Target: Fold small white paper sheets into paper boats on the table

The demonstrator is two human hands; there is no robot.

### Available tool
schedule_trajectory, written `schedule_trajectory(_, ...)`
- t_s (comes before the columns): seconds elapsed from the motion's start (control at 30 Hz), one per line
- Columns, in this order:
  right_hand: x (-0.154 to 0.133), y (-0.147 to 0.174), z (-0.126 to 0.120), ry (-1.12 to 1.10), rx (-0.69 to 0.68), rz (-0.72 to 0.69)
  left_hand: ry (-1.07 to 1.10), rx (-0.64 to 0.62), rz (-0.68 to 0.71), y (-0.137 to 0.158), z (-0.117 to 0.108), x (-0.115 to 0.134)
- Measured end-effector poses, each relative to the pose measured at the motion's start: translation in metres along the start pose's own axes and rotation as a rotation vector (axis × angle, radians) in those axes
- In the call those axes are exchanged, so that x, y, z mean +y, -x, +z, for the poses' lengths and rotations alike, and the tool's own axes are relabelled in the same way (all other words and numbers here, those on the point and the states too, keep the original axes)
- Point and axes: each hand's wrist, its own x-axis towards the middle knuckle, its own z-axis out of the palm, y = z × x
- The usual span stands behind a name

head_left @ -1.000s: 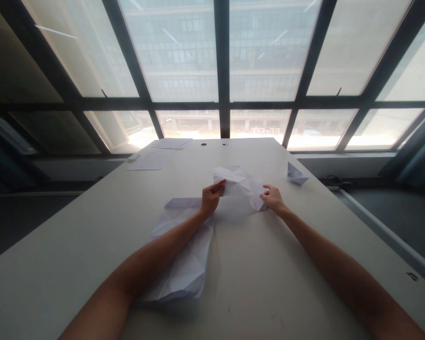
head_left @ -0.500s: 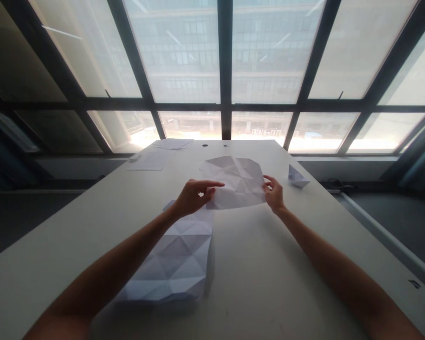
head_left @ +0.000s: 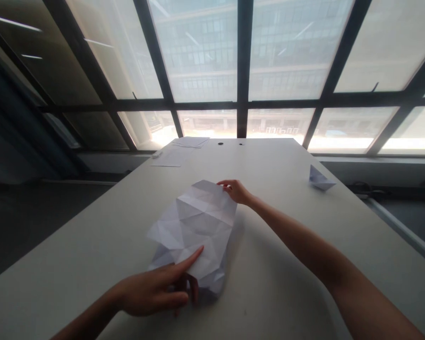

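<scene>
The sheet, white paper faceted by triangular creases, lies over a second creased sheet on the smooth table. Right hand: pinches the far edge. Left hand: forefinger extended across the near part; grip cannot be determined.

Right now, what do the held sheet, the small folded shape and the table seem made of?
Held sheet: matte white paper, by its thin edges and sharp fold lines. Small folded shape: likely paper too, from its flat, crisp facets. Table: perhaps satin laminate, its pale top looking smooth and grainless; I can't be sure.
</scene>
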Motion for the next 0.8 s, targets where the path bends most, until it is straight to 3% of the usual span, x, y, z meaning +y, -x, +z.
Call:
schedule_trajectory(0.17, -0.011, 0.004, 0.024, 0.253, -0.202, -0.153, 0.205, -0.199, -0.073, 0.020, 0.012, 0.019)
schedule_trajectory(0.2, -0.011, 0.005, 0.025, 0.284, -0.217, -0.160, 0.240, -0.134, -0.056, 0.025, 0.009, 0.028)
schedule_trajectory(0.27, -0.011, 0.006, 0.026, 0.320, -0.221, -0.168, 0.247, 0.113, 0.024, 0.026, -0.003, 0.046)
schedule_trajectory(0.37, -0.010, 0.004, 0.023, 0.351, -0.242, -0.169, -0.071, 0.470, 0.134, -0.004, -0.031, 0.051)
schedule_trajectory(0.43, -0.012, 0.003, 0.022, 0.384, -0.271, -0.156, -0.381, 0.554, 0.125, -0.040, -0.045, 0.033)
schedule_trajectory(0.57, -0.025, 0.015, 0.030, 0.595, -0.183, -0.115, -0.777, 0.585, -0.120, -0.102, -0.044, -0.032)
schedule_trajectory(0.67, -0.039, 0.038, 0.051, 0.722, -0.033, -0.123, -0.903, 0.674, -0.110, -0.115, -0.033, -0.066)
schedule_trajectory(0.8, -0.051, 0.071, 0.081, 0.603, -0.132, -0.034, -0.982, 0.738, -0.090, -0.121, -0.035, -0.079)
